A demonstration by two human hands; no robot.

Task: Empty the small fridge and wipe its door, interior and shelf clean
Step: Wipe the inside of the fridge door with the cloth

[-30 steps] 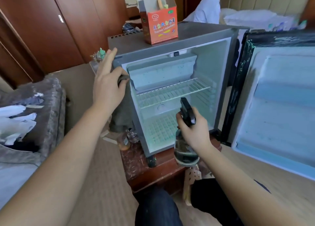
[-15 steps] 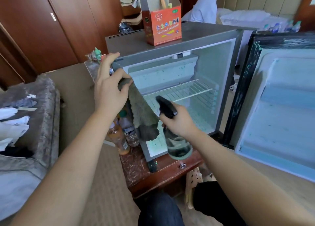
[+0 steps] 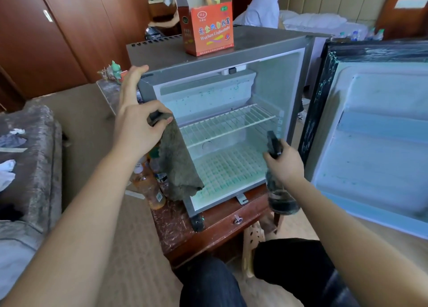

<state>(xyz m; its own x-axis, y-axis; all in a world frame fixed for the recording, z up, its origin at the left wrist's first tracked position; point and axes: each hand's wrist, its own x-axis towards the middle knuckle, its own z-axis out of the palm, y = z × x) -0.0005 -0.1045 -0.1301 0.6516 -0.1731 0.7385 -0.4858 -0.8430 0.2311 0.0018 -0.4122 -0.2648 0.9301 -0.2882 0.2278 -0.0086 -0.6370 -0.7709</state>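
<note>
The left hand [image 3: 136,121] pinches a grey cloth [image 3: 178,163] between thumb and fingers, and it hangs down the left edge of the opening of the fridge [image 3: 148,91]. The right hand [image 3: 284,165] grips a spray bottle [image 3: 281,200] at the lower right corner. The bare interior lies straight ahead between them, with the shelf [image 3: 227,123] running side to side and nearer the cloth hand. The door [image 3: 382,144] stands wide open, out beyond the right hand.
</note>
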